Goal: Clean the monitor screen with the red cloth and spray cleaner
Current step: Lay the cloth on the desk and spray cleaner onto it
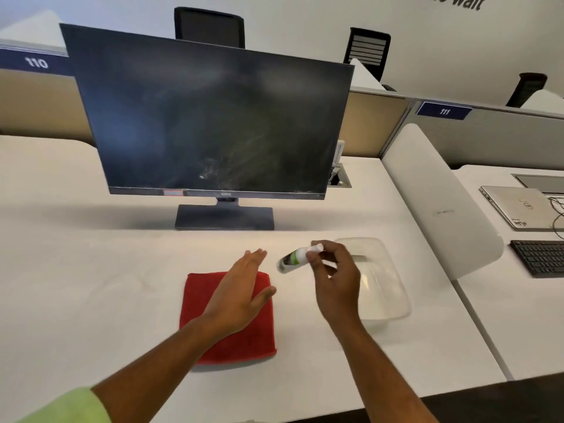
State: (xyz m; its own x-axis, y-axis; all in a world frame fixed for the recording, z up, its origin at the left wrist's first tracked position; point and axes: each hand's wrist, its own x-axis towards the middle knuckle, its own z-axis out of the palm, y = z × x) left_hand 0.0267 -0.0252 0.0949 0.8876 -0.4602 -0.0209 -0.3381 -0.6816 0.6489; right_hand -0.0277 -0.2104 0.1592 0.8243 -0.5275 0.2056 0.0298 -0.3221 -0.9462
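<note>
The right hand [334, 277] grips the spray cleaner [294, 258] near-horizontally above the worktop [91, 285], base pointing left toward the open left hand [241, 293] hovering over the red cloth [213, 340].

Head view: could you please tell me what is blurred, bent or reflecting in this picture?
Head view: the spray bottle in the right hand is smeared by motion; the monitor looks skewed by the wide lens, its dark screen showing pale smudges and soft reflections; the red cloth under the left hand stays fairly sharp.
</note>
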